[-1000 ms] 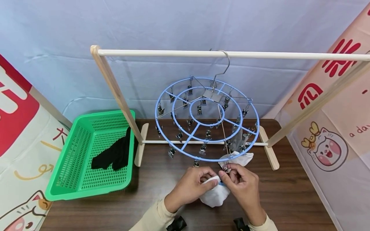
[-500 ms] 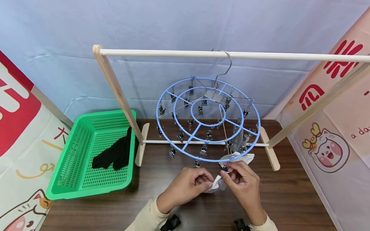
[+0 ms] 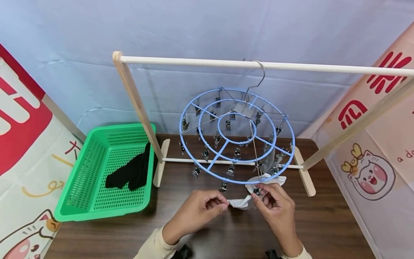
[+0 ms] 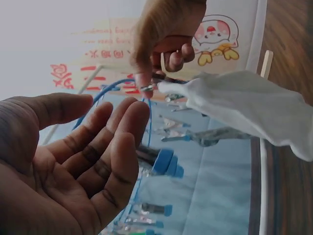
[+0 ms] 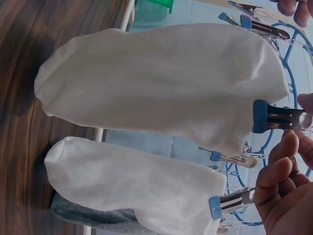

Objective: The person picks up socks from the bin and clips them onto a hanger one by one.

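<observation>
Left hand slides off toward nine o'clock, thumb apart from fingers, empty; right hand pinches clip at five o'clock on hanger, probably steadying white sock.

The left grip looks relaxed, its fingers loosely bent. The right grip pinches with the thumb.

Green perforated basket at left on dark wood-grain surface; black cloth inside, against its right wall. Creased pale blue backdrop behind. Cartoon cat, red lettering on panel at right.
</observation>
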Available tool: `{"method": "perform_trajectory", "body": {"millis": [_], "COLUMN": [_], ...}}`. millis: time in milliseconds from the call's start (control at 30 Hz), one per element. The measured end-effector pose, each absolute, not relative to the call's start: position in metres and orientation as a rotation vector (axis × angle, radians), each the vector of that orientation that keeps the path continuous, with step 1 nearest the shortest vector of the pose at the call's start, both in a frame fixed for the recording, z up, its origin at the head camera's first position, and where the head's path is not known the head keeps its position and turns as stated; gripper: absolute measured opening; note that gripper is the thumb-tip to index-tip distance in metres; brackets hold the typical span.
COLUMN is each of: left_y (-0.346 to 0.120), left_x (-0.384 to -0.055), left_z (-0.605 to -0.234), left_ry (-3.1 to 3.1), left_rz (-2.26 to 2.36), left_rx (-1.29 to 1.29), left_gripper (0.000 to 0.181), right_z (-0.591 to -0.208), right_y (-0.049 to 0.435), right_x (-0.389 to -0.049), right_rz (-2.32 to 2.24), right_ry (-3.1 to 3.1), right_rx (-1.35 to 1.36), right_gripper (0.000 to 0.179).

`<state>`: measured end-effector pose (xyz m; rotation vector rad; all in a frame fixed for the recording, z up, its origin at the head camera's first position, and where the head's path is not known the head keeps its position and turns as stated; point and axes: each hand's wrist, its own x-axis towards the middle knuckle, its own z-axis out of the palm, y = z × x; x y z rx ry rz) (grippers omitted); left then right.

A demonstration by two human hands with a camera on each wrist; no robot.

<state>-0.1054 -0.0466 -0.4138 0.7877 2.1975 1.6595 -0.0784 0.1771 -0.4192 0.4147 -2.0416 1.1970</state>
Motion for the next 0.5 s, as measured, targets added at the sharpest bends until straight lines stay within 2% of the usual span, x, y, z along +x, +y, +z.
{"method": "perform_trajectory", "body": {"millis": [267,500], "left_y": [-0.066,-0.083], "left_x": [-0.109,-0.112], "left_z": [-0.415,-0.420], "left_ry": [2.223,2.253], "left_rz": [1.797,1.914], "left_rx": [0.773,0.651], "left_gripper": [0.006,0.008], "right_z": [-0.421,-0.420], "right_y": [0.180,0.181], "right_x": [-0.079,-0.080], "right_rz": [1.160,1.128], "right_ry": [-2.047,-2.049], "right_rx": [0.397,0.382], "right_gripper": [0.032,0.031]}}
